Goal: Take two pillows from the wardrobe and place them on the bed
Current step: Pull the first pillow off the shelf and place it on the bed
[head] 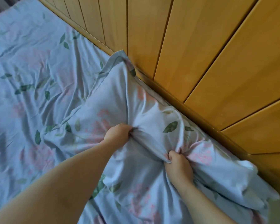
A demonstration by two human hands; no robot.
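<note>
A pale blue pillow (120,97) printed with pink flowers and green leaves lies on the bed (31,65), pushed up against the wooden headboard. My left hand (118,135) grips a bunch of the pillow's fabric near its middle. A little to the right and nearer to me, my right hand (178,165) grips another fold of the same cloth. The bed sheet carries the same floral print, so the pillow's lower edge is hard to make out. Whether a second pillow lies under the bunched cloth at the right I cannot tell.
A headboard of slanted orange-brown wooden planks (208,54) runs from the top left to the lower right. The wrinkled sheet spreads out to the left. A strip of dark curtain (0,4) shows at the top left corner.
</note>
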